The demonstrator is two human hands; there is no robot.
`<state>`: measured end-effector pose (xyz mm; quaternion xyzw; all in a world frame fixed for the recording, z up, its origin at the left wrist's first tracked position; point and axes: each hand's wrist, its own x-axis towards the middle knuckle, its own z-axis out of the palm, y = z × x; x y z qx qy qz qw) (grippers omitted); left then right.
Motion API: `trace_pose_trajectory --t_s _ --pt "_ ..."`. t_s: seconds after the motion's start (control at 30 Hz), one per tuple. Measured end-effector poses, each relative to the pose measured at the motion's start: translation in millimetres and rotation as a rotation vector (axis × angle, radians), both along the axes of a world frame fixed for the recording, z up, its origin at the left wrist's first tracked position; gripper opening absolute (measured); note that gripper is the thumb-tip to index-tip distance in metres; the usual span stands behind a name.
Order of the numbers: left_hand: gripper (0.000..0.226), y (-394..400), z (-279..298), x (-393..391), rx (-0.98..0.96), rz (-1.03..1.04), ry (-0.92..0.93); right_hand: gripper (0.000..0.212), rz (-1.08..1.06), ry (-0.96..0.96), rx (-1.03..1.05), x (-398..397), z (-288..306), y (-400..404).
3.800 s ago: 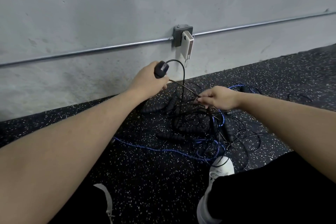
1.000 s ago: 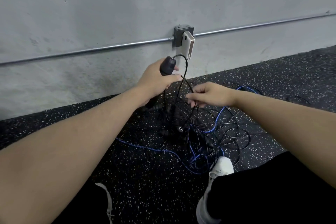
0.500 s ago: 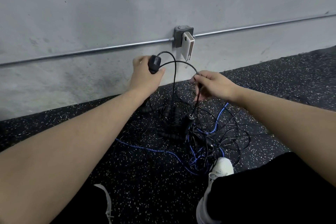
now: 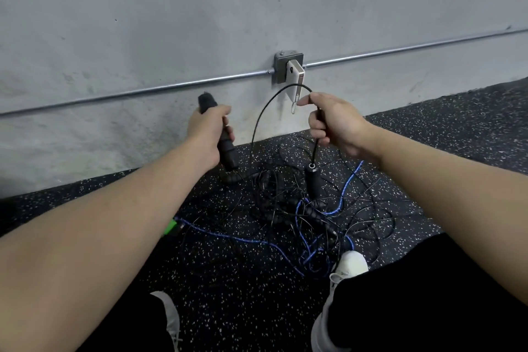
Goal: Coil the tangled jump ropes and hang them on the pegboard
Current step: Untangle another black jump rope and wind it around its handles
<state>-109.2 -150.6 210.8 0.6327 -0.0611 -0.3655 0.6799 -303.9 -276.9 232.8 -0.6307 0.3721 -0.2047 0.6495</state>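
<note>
A tangle of thin black and blue jump ropes (image 4: 303,217) lies on the speckled black floor between my feet. My left hand (image 4: 208,134) grips a black ribbed handle (image 4: 225,148), held upright above the pile. My right hand (image 4: 334,123) pinches a black cord (image 4: 265,111) that arches up from the pile and over to it. Below that hand the cord drops to a second black handle (image 4: 314,183), which hangs with a metal ring at its top. A blue rope (image 4: 228,237) trails left to a green handle end (image 4: 171,227). No pegboard is in view.
A grey concrete wall (image 4: 171,23) stands close ahead, with a metal conduit (image 4: 143,91) running across it to a junction box (image 4: 285,66) holding a white device. My white shoes (image 4: 348,266) and black trousers sit at the pile's near edge.
My left hand has turned the handle upright and shifted left. My right hand has risen and moved right, drawing the black cord into a wider arch and lifting the second handle off the pile.
</note>
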Motion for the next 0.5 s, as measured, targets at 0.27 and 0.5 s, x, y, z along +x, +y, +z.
trace_pose_trajectory --t_s 0.27,0.5 --pt "0.041 32 8 -33 0.001 -0.500 -0.208 0.024 -0.075 -0.236 0.226 22 33 30" --pt "0.046 66 15 -44 0.003 -0.710 -0.402 0.026 -0.094 -0.520 0.443 42 54 61"
